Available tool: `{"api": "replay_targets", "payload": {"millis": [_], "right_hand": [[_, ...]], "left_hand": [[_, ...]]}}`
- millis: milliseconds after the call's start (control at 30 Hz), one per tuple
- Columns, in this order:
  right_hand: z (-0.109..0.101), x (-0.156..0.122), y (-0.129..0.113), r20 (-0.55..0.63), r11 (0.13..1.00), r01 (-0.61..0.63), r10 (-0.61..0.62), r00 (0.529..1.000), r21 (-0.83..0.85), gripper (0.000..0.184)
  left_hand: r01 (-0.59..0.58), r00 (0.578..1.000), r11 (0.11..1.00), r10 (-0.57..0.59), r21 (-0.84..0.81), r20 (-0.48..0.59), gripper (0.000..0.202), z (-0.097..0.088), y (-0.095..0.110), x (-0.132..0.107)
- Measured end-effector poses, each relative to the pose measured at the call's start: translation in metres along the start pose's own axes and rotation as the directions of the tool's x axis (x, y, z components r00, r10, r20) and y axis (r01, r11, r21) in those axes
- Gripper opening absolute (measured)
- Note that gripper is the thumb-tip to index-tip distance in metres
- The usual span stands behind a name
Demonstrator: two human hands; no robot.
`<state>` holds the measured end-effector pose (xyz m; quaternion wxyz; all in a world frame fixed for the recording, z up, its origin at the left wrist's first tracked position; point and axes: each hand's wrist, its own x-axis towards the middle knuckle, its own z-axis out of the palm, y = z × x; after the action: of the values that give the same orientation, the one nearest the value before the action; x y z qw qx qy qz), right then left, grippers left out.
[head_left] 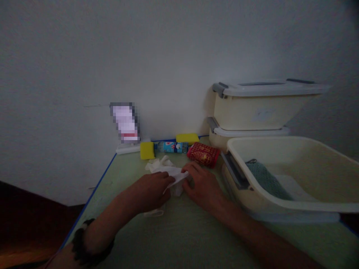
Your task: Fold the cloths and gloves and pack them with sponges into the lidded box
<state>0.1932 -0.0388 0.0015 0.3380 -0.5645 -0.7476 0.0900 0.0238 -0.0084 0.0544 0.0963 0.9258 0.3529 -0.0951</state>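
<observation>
A thin, crumpled white disposable glove [159, 165] lies over the table in front of me, with part of it lifted between my hands. My left hand [153, 189] pinches its near left part, thumb below and fingers on top. My right hand [200, 183] grips the raised edge on the other side with thumb and fingertips. Another pale, see-through end [155, 213] shows on the table under my left hand. The fingers partly hide how the glove is folded.
Behind the hands lie a yellow sponge [147, 150], another yellow sponge [187, 139], a blue-labelled bottle [171, 147] and a red packet [204, 154]. A phone [125, 121] leans at the wall. On the right, an open bin [238, 149] holds a green cloth [265, 178] beside stacked lidded boxes [249, 112].
</observation>
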Motion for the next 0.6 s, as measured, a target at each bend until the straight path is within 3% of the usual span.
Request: {"api": "replay_targets", "payload": {"millis": [100,267,400,600], "right_hand": [[-0.003,-0.002,-0.003,0.040,0.994,0.015,-0.010,0.999,-0.110,0.016],[-0.004,-0.002,0.000,0.149,0.965,-0.033,0.073,0.986,-0.259,0.011],[-0.004,-0.003,0.006,0.237,0.965,0.024,0.040,0.971,-0.262,0.008],[-0.008,-0.003,0.003,0.167,0.970,0.139,-0.106,0.980,-0.200,0.007]], "left_hand": [[0.015,1.000,1.000,-0.015,0.008,0.005,0.040,0.003,-0.001,0.000],[0.049,0.999,0.999,-0.049,0.009,-0.009,0.037,0.002,-0.007,0.002],[0.112,0.994,0.994,-0.112,-0.014,0.013,0.032,-0.004,-0.009,-0.001],[0.023,0.999,0.991,-0.020,-0.130,0.027,0.026,-0.011,-0.009,-0.003]]}}
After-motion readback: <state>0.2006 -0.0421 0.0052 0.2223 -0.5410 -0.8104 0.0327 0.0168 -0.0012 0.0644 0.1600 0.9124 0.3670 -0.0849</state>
